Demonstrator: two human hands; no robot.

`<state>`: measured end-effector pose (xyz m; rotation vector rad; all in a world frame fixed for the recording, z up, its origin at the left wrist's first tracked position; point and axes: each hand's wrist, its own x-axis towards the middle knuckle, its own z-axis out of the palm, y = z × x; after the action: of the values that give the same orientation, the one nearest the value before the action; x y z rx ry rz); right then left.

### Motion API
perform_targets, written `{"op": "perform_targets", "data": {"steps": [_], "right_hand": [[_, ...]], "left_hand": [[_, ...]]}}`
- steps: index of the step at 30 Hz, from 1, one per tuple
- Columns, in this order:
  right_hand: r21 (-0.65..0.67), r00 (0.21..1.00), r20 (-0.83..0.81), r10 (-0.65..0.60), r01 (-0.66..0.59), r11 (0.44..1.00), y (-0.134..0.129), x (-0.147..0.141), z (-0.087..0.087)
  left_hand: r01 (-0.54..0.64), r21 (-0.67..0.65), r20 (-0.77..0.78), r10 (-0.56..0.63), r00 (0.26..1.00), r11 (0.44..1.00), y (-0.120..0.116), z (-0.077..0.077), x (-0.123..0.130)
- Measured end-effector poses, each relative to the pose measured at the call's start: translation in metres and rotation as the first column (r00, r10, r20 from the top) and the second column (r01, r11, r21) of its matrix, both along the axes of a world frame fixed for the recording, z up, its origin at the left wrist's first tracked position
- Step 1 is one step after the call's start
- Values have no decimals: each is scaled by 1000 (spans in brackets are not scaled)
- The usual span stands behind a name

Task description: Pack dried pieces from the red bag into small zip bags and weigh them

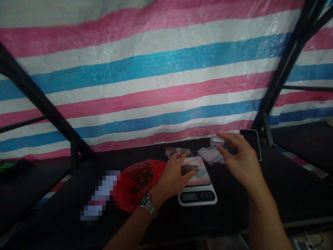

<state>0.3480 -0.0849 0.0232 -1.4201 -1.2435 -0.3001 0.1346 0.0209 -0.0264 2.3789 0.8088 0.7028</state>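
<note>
My left hand (175, 172), with a metal watch (148, 204) at the wrist, reaches over a white digital scale (215, 198). Its thumb and fingers are spread around a small clear bag (196, 166) of dark bits on the scale's pan; whether they press on the bag I cannot tell. Up to the right, my right hand (240, 158) pinches a small clear plastic cup (217, 140), tilted on its side in the air. Left of the scale, a red bag (125, 199) lies open with many small brown pieces (143, 178) inside, partly behind my left forearm.
Behind the scale lie small filled clear bags (173, 151) and a heap of clear plastic bags (210, 154). A phone (256, 142) rests beyond my right hand. Black slanted posts (282, 67) frame the black tabletop (104, 232), with a striped plastic sheet (161, 73) behind.
</note>
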Motion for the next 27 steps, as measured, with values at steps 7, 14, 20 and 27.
{"op": "perform_targets", "data": {"steps": [7, 14, 20, 27], "right_hand": [[-5, 994, -101, -50, 49, 999, 0, 7, -4], [15, 981, -191, -29, 32, 999, 8, 6, -15], [22, 966, -256, -34, 41, 999, 12, 14, -28], [31, 950, -308, -54, 66, 997, 18, 20, -37]], "left_hand": [[-63, 138, 78, 53, 996, 988, -9, 0, -33], [-206, 261, 185, 161, 969, 943, -3, 8, -35], [-168, 275, 164, 126, 978, 947, -2, 12, -22], [-103, 322, 84, 80, 993, 941, -3, 5, -6]]}}
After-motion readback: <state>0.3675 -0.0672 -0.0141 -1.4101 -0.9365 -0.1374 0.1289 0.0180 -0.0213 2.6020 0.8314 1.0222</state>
